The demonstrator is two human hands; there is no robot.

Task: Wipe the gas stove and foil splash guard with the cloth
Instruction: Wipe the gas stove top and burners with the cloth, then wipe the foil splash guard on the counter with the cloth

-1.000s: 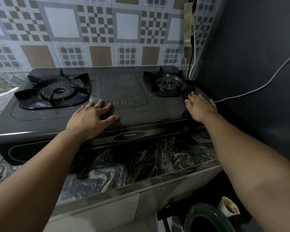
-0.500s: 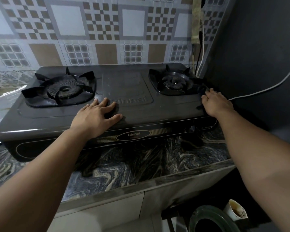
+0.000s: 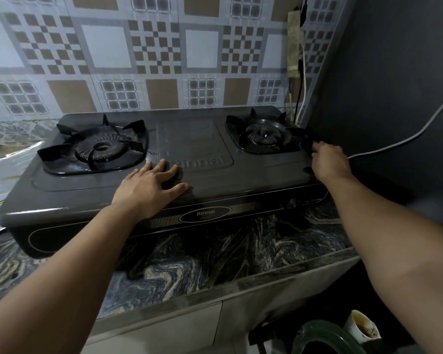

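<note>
Shadow covers the right end of the gas stove (image 3: pixel 195 159), and the fingertips of the right hand (image 3: pixel 330 162) are lost in it; something dark shows at the tips of that hand against the stove's right edge, beside the right burner (image 3: pixel 265 135), but it cannot be told whether this is the cloth or only shade, nor whether the fingers are curled on anything. The knuckles of that hand are bent and turned away from the camera, so its grip cannot be judged. The left hand (image 3: pixel 149 187) is laid flat on the stove top, fingers spread and palm down, just right of the left burner (image 3: pixel 100 149) and over the start of the embossed lettering at the stove's middle; nothing is seen held under it. A strip of shiny foil splash guard (image 3: pixel 3 169) is seen to the left of the stove, cut off by the frame edge. The stove is set on a marbled counter (image 3: pixel 215 256), with patterned wall tiles (image 3: pixel 149 60) behind it. Below the counter, at the lower right of the stove, a green rim (image 3: pixel 315 335) and a pale cup (image 3: pixel 362 328) are partly cut off. A grey cable (image 3: pixel 404 139) is run along the dark wall to the right of the stove.
</note>
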